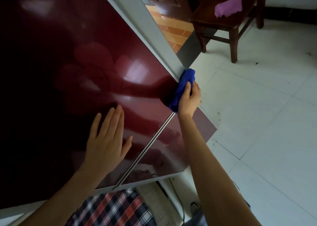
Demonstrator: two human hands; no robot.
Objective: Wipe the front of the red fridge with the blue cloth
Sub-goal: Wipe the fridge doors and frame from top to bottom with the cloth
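The glossy dark red fridge front (72, 67) fills the left and middle of the head view, with a thin metal seam (149, 145) between its two doors. My right hand (188, 98) grips the bunched blue cloth (183, 86) and holds it against the fridge's right edge, where the red panel meets the grey side strip (154, 30). My left hand (106, 140) lies flat on the red surface, fingers straight and together, just left of the seam.
A dark wooden chair (228, 19) with a purple cloth (229, 6) on its seat stands at the upper right on the white tiled floor (265, 105). Plaid fabric (116, 208) shows below the fridge's lower edge. A doorway with orange tiles (171, 30) lies beyond the fridge.
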